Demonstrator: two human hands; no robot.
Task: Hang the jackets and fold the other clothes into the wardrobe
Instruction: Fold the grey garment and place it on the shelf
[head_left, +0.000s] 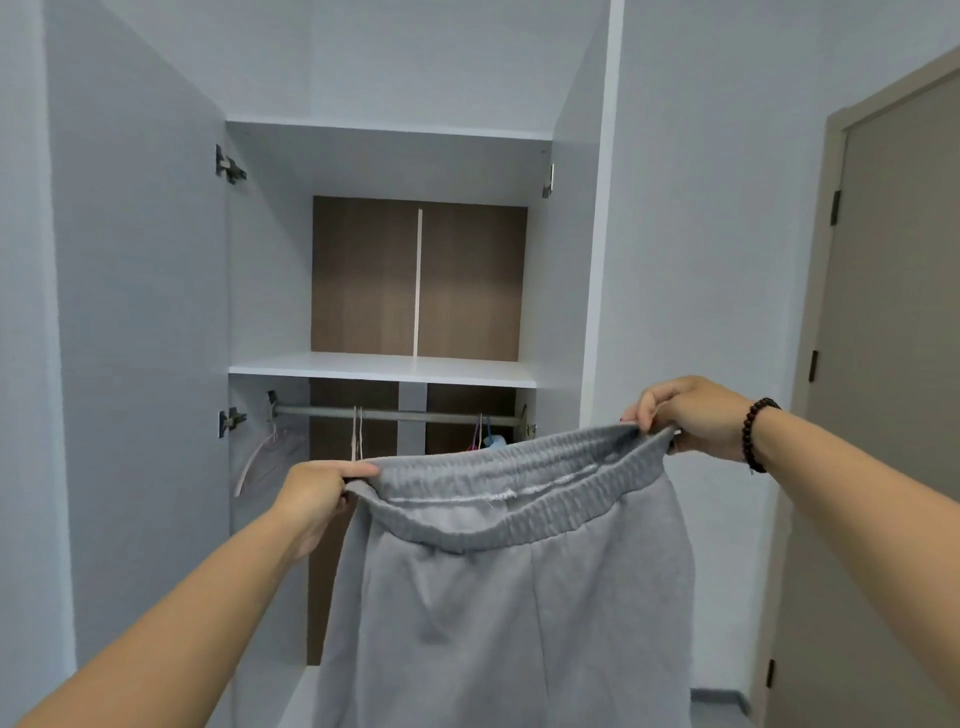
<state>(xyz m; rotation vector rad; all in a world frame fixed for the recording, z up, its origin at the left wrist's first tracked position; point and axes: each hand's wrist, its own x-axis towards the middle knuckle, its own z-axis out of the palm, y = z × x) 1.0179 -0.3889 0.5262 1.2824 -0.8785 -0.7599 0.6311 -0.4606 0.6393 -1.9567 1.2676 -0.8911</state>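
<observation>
Grey sweatpants (498, 597) with an elastic waistband hang in front of me, stretched wide at the waist. My left hand (319, 491) pinches the left end of the waistband. My right hand (691, 415), with a dark bead bracelet at its wrist, pinches the right end, a little higher. Behind them stands the open white wardrobe with a bare shelf (384, 370) and a metal hanging rail (395, 414) below it. The trouser legs run out of the bottom of the view.
The wardrobe's left door (140, 338) stands open at my left. A pale hanger (265, 457) hangs near the rail's left end, another thin one (357, 431) at its middle, coloured hangers (483, 439) at the right. A beige room door (883, 415) is at the right.
</observation>
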